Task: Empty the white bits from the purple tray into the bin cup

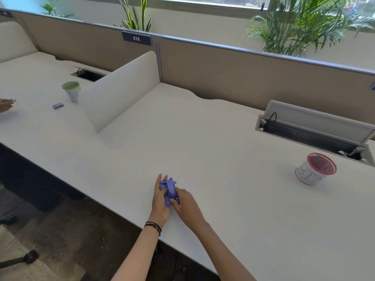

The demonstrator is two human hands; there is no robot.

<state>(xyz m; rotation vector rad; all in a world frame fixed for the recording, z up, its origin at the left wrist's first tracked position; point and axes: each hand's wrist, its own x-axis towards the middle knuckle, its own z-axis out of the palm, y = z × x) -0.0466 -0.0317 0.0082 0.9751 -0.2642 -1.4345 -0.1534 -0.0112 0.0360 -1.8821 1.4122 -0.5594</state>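
Observation:
A small purple plastic object with a tray at its base [170, 191] rests on the white desk near the front edge. My left hand [160, 201] cups its left side, fingers stretched along it. My right hand [187, 203] grips its near right end with thumb and fingers. White bits cannot be made out inside it. The bin cup [315, 169], white with a red rim and "BIN" written on it, stands upright far to the right, well apart from both hands.
An open cable hatch [316, 130] lies behind the bin cup. A white divider panel [119, 90] splits the desk. Beyond it stand a green-rimmed cup [71, 91] and a small purple piece [58, 106], and another person's hand [6, 105] shows at the left edge.

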